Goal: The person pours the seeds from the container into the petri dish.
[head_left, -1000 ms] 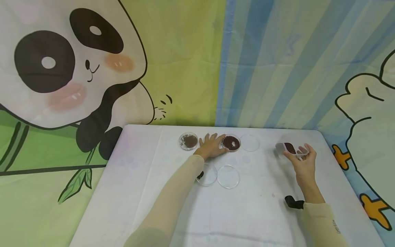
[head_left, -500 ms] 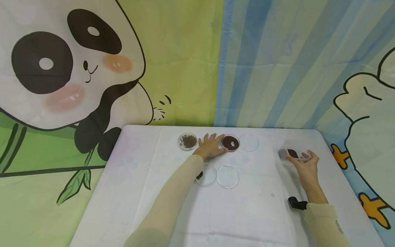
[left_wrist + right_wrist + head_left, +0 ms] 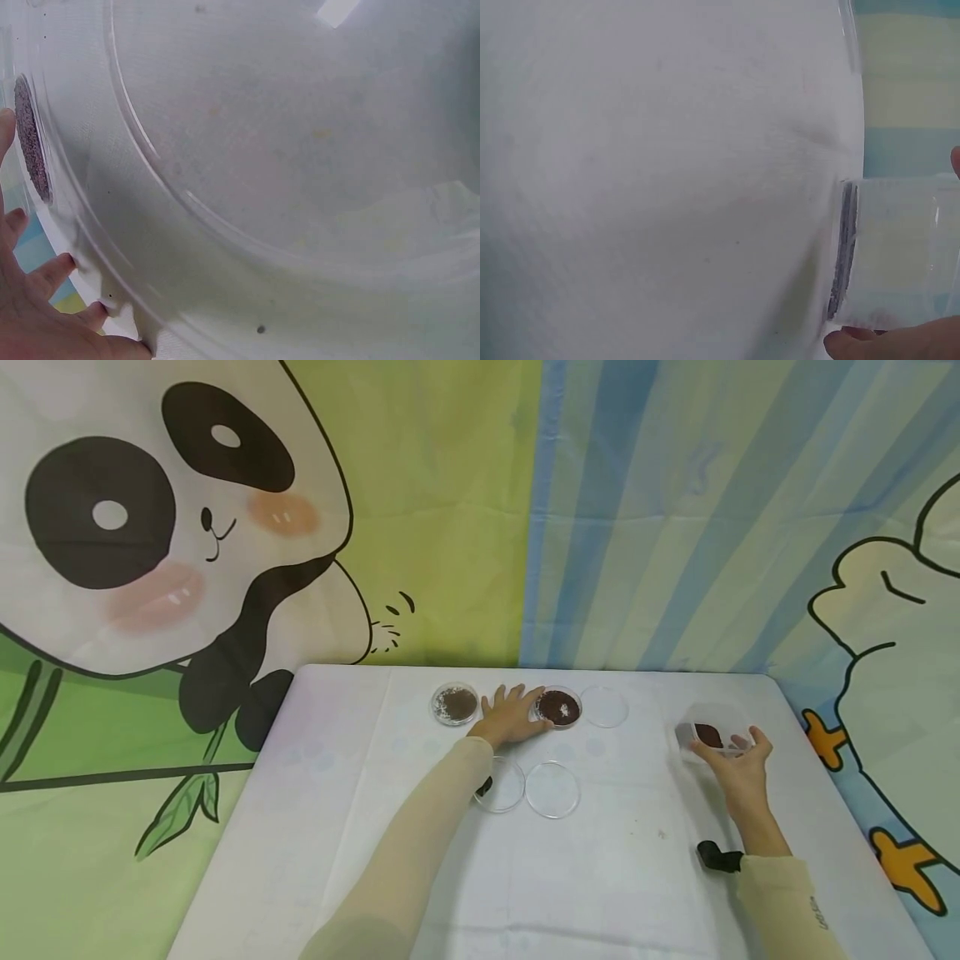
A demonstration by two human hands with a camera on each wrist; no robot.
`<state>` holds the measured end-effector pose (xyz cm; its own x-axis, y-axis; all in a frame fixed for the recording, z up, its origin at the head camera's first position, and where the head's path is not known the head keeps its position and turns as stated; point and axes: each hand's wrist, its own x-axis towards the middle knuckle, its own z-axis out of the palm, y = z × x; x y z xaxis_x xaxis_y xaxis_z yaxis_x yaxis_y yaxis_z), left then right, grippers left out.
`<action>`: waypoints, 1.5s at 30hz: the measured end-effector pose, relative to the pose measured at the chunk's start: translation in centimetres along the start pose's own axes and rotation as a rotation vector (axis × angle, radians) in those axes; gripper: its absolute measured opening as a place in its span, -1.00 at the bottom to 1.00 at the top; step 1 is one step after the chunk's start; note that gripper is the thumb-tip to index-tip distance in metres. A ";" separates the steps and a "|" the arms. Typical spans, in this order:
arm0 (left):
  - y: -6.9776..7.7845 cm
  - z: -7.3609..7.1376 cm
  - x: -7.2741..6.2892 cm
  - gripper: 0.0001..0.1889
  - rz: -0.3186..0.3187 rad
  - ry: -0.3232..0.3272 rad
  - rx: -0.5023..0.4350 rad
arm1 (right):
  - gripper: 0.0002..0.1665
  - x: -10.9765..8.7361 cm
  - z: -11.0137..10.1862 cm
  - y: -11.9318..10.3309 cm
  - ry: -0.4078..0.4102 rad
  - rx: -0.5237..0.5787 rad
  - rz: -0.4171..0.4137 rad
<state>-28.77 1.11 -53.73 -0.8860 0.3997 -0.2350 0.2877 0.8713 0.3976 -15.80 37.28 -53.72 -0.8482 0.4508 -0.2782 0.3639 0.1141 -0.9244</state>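
My right hand (image 3: pixel 742 768) grips a clear plastic box (image 3: pixel 686 735) by its sides at the table's right. Dark brown material (image 3: pixel 708 736) lies inside; in the right wrist view it shows as a dark band (image 3: pixel 844 255) at the bottom of the box (image 3: pixel 900 247). My left hand (image 3: pixel 510 717) rests on the table with fingers spread, its thumb right at the rim of a petri dish of dark brown granules (image 3: pixel 559 707). Left of that hand sits another dish, with greyer-brown granules (image 3: pixel 457 702). Under the left wrist view's camera, a clear round lid (image 3: pixel 225 217) fills much of the picture.
Two clear round lids, one (image 3: pixel 506 789) partly behind the left sleeve and one (image 3: pixel 553 790) beside it, lie nearer me. A third clear lid (image 3: pixel 605 707) is right of the dark dish. Small crumbs (image 3: pixel 662 834) dot the white table (image 3: pixel 585 885). A printed curtain hangs behind.
My right hand has moved slightly down and right with the plastic box, which now stands more upright and lower over the table. The left hand has stayed in place.
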 end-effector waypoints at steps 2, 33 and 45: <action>0.0 0.0 0.0 -0.19 0.000 -0.001 -0.001 | 0.41 -0.1 -0.1 0.0 0.005 -0.022 -0.017; -0.2 0.1 0.0 -0.19 0.002 -0.002 -0.012 | 0.08 -0.8 6.5 -6.7 -0.049 -0.425 -0.677; 0.0 -0.2 -0.2 -0.20 0.012 -0.005 -0.018 | 0.31 3.0 11.1 -4.6 -0.311 -0.536 -0.469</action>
<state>-28.69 1.02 -53.50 -0.8805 0.4118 -0.2349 0.2919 0.8613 0.4159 -24.24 28.31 -53.19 -0.9997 -0.0102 -0.0225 0.0096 0.6796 -0.7335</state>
